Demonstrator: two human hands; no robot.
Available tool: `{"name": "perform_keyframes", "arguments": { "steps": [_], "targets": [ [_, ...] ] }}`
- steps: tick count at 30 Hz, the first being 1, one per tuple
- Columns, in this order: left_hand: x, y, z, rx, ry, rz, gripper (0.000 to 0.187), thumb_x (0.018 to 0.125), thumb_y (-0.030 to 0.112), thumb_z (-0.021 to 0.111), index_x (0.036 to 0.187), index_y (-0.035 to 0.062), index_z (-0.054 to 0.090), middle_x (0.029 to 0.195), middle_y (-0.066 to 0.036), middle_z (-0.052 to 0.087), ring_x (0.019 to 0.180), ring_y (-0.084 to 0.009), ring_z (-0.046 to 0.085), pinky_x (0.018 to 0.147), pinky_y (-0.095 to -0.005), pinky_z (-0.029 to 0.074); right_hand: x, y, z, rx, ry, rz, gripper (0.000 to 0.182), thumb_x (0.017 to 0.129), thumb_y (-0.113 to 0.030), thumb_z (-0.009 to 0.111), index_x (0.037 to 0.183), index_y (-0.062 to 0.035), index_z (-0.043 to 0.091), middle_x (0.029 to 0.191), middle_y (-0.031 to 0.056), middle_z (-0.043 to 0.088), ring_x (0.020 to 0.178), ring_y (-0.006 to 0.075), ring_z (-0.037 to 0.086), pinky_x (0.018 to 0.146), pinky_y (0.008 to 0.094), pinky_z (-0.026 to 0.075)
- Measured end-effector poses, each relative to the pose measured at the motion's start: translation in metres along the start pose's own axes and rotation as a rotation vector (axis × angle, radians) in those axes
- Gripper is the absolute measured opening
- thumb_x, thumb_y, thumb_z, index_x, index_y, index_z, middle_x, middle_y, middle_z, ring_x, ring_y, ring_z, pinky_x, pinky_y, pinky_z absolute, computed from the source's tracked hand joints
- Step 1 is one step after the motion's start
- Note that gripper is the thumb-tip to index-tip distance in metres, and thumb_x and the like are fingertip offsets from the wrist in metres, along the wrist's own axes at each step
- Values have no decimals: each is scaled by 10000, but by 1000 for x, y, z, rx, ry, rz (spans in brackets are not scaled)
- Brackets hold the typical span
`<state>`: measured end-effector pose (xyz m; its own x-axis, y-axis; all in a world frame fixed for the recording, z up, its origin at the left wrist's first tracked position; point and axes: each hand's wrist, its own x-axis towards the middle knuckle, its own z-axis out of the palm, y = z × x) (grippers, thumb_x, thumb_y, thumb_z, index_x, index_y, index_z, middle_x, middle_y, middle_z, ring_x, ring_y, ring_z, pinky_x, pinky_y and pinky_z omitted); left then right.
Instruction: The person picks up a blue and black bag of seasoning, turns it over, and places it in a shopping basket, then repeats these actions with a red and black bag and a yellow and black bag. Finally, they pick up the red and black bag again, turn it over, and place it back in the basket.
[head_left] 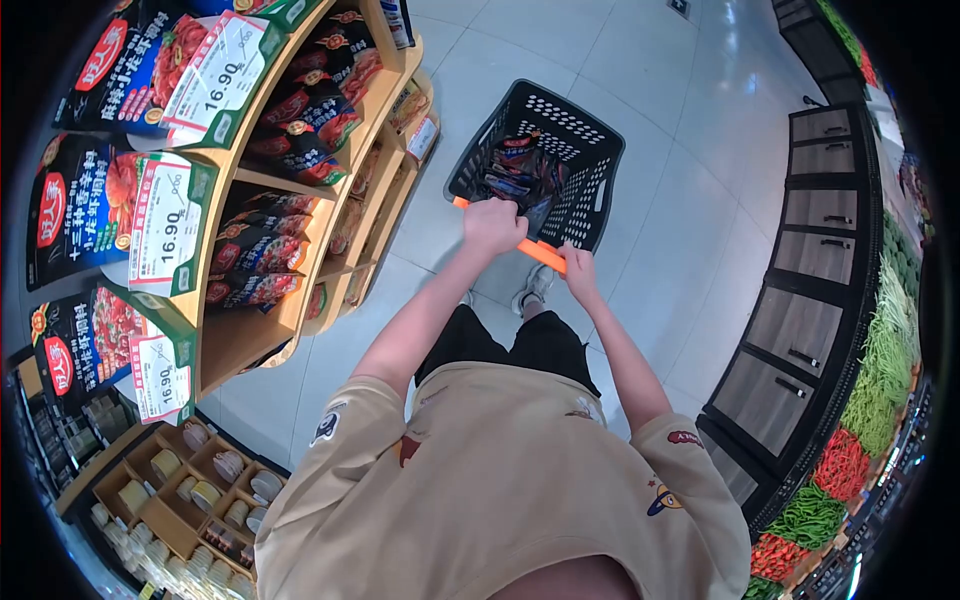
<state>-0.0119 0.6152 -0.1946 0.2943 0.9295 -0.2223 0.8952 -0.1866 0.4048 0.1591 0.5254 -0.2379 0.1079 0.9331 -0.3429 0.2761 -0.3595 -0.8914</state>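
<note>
In front of my body is a black plastic shopping basket [585, 125] with perforated walls. An orange handle [540, 250] runs across its near side. My left hand [494, 227] is wrapped round the handle toward its left end. Farther right along the same bar, my right hand [577, 273] is closed on it too. Several dark seasoning packets [515, 175] lie at the bottom of the basket, their print too small to read. My shoes show on the floor below the handle.
A wooden shelf unit [255, 130] holding dark food packets stands at the left, with price cards [160, 235] reading 16.90. Lower left, a compartmented wooden display [175, 500] holds small tubs. A vegetable counter with drawers [800, 320] curves along the right. Pale floor tiles [670, 220] lie between.
</note>
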Motion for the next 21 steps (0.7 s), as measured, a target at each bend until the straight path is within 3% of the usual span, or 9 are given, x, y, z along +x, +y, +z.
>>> {"name": "perform_keyframes", "arguments": {
  "steps": [2, 3, 9, 12, 15, 19, 21],
  "targets": [
    [12, 10, -2, -3, 20, -23, 216, 645, 260, 479, 605, 90, 608, 588, -116, 572, 587, -251, 575, 553, -354, 463, 19, 6, -14, -75, -5, -158, 367, 852, -226, 370, 598, 5, 499, 442, -6, 414, 392, 67, 401, 379, 217, 295],
    [19, 13, 0, 3, 27, -27, 216, 645, 260, 479, 605, 90, 608, 588, -116, 572, 587, -251, 575, 553, -354, 463, 27, 4, -19, -71, -9, -166, 367, 852, -226, 370, 598, 5, 499, 442, -6, 414, 392, 67, 401, 379, 217, 295],
    [64, 51, 6, 38, 81, -110, 214, 652, 245, 475, 607, 81, 606, 569, -113, 565, 567, -255, 571, 538, -354, 463, 81, -4, -70, -25, -93, -155, 346, 840, -214, 381, 603, 10, 494, 437, 19, 413, 387, 73, 400, 376, 231, 299],
    [75, 77, 13, 18, 130, -164, 220, 661, 248, 474, 612, 79, 606, 577, -110, 570, 569, -255, 573, 541, -357, 463, 103, -6, -103, -125, -118, -252, 311, 818, -191, 399, 602, 15, 486, 436, 38, 413, 387, 78, 401, 381, 242, 307],
    [88, 105, 29, -22, 198, -267, 243, 679, 275, 473, 619, 82, 609, 569, -93, 571, 561, -253, 573, 539, -360, 459, 129, -4, -137, -241, -143, -252, 296, 785, -194, 434, 628, 43, 518, 497, 173, 466, 442, 248, 500, 451, 339, 349],
    [101, 147, 38, -147, 111, -357, 259, 683, 310, 485, 614, 94, 610, 552, -86, 565, 550, -242, 571, 513, -344, 445, 155, -2, -179, -229, -188, -271, 300, 783, -195, 433, 619, 45, 506, 504, 167, 475, 453, 244, 505, 458, 337, 355],
    [107, 166, 47, -169, 96, -363, 261, 683, 318, 489, 615, 98, 611, 545, -85, 562, 547, -240, 570, 509, -343, 443, 166, 0, -195, -249, -89, -241, 294, 785, -185, 430, 605, 36, 501, 490, 145, 473, 446, 209, 489, 467, 318, 360]
  ]
}}
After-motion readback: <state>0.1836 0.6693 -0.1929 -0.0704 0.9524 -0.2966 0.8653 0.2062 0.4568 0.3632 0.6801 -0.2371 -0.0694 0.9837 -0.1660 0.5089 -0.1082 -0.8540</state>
